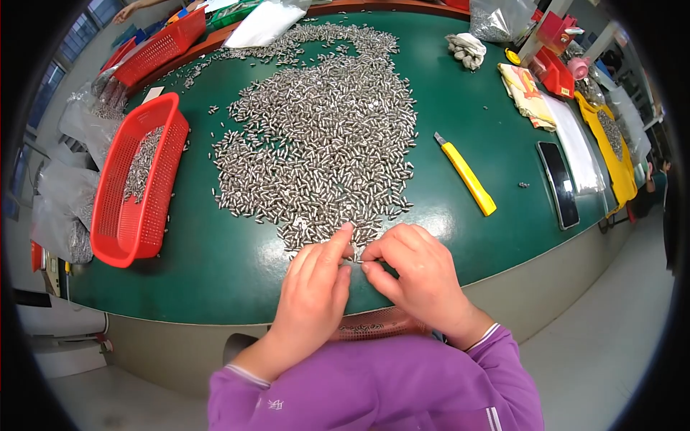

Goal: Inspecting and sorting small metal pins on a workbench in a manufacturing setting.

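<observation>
A wide pile of small, shiny bullet-shaped metal pieces (323, 136) covers the middle of the green table (460, 248). Both of my hands are at the near tip of the pile, close together. My left hand (313, 291) has its fingers stretched forward, the index fingertip touching the pieces and the thumb apart from it. My right hand (417, 269) is bent into a pinch, with thumb and index finger closed around a small metal piece (358, 260). The fingers partly hide the pieces beneath them. Under the table edge, a reddish basket (388, 323) holds more pieces.
On the left stands a red perforated basket (169, 208) with metal pieces inside. To the right lie a yellow utility knife (467, 178), a phone (558, 185) and a folded cloth (526, 93). Gloves (467, 50) and a plastic bag of parts (496, 21) sit at the back.
</observation>
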Action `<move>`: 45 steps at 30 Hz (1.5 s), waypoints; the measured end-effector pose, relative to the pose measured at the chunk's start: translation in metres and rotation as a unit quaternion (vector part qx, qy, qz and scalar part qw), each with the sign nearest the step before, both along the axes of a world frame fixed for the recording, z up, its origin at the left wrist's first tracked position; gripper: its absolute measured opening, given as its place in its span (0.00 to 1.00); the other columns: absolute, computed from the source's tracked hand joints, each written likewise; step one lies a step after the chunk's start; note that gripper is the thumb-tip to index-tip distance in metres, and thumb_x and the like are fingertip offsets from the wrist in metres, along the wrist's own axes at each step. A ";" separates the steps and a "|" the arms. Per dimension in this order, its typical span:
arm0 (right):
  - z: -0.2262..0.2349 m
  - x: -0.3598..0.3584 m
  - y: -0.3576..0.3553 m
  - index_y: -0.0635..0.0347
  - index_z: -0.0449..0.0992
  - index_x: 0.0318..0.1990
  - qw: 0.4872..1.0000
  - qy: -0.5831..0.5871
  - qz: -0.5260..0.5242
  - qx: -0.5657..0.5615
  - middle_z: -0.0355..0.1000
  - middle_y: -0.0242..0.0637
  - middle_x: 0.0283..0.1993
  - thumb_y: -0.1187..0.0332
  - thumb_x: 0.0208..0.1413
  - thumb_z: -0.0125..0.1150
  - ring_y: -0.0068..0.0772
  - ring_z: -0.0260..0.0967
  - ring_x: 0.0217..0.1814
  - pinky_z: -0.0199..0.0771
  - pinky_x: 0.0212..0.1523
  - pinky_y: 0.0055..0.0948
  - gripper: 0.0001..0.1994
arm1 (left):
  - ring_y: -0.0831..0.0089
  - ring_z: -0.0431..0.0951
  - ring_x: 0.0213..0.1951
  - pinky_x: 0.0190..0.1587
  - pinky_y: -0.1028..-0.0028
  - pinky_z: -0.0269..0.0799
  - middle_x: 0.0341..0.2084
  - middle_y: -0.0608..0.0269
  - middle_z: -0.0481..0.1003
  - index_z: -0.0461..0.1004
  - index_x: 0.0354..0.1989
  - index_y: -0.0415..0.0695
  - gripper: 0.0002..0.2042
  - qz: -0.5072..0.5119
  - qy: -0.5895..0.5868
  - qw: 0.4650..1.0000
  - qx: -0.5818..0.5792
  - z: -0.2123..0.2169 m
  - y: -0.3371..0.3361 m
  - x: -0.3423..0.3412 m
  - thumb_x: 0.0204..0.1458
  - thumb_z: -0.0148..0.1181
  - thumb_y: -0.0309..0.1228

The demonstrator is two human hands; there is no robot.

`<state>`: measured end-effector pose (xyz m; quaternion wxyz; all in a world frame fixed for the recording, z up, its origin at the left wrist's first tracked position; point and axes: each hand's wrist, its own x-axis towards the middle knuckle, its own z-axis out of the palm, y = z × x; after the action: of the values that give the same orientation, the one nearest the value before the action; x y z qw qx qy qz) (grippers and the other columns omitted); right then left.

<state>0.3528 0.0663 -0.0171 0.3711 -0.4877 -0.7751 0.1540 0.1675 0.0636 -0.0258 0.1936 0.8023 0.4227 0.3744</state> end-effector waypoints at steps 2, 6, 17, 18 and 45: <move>-0.002 0.002 0.000 0.55 0.77 0.33 1.000 -0.004 0.011 0.005 0.70 0.34 0.33 0.72 0.49 0.69 0.40 0.71 0.36 0.72 0.36 0.38 0.06 | 0.59 0.76 0.40 0.47 0.62 0.72 0.37 0.57 0.76 0.67 0.65 0.39 0.29 0.024 -0.021 0.999 -0.031 0.000 -0.003 0.001 0.52 0.59 0.15; -0.002 0.002 -0.001 0.55 0.75 0.33 1.000 -0.004 0.016 0.019 0.68 0.34 0.32 0.71 0.49 0.69 0.40 0.69 0.35 0.72 0.35 0.39 0.07 | 0.65 0.76 0.37 0.43 0.68 0.73 0.34 0.61 0.76 0.67 0.65 0.40 0.30 0.027 0.002 1.000 -0.004 0.000 -0.002 -0.001 0.49 0.61 0.12; -0.003 0.003 -0.002 0.55 0.76 0.32 1.000 -0.002 0.020 0.012 0.69 0.33 0.32 0.72 0.47 0.69 0.39 0.70 0.35 0.71 0.35 0.38 0.07 | 0.63 0.76 0.37 0.45 0.64 0.72 0.33 0.62 0.77 0.69 0.62 0.39 0.29 0.012 -0.035 0.999 -0.032 0.001 -0.002 0.000 0.48 0.61 0.12; -0.004 0.003 -0.002 0.55 0.74 0.32 0.999 -0.004 0.028 0.020 0.67 0.34 0.32 0.71 0.49 0.68 0.40 0.69 0.34 0.71 0.34 0.39 0.07 | 0.63 0.76 0.37 0.45 0.64 0.72 0.33 0.62 0.77 0.69 0.62 0.39 0.29 0.011 -0.035 0.999 -0.032 0.001 -0.001 -0.001 0.48 0.61 0.12; -0.003 0.000 -0.001 0.55 0.77 0.33 1.000 0.016 0.001 -0.002 0.70 0.33 0.32 0.70 0.49 0.70 0.40 0.71 0.36 0.72 0.35 0.38 0.07 | 0.62 0.73 0.34 0.41 0.63 0.71 0.32 0.60 0.75 0.67 0.63 0.36 0.29 0.025 -0.009 0.999 -0.026 -0.002 -0.003 -0.002 0.49 0.63 0.16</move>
<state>0.3526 0.0652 -0.0198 0.3821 -0.4848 -0.7694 0.1642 0.1656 0.0605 -0.0277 0.2093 0.7825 0.4505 0.3754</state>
